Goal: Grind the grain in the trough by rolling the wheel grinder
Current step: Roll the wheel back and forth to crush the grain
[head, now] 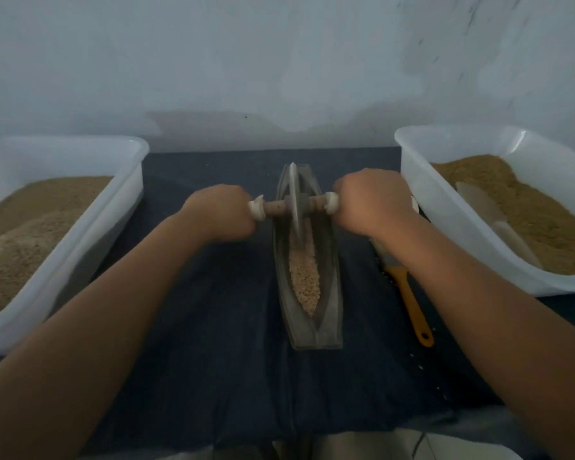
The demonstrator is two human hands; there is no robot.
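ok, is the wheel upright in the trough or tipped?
Upright: the wheel stands on edge in the trough, axle roughly level, left hand and right hand gripping its ends.

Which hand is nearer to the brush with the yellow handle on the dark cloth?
Right. The right hand is just beyond the yellow-handled brush, its wrist over the bristles; the left hand is across the grey trough.

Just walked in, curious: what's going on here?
A person's left hand and right hand each grip an end of the wooden axle of a grey metal wheel grinder. The wheel stands near the far end of the long grey boat-shaped trough; pale grain lies in the nearer part.
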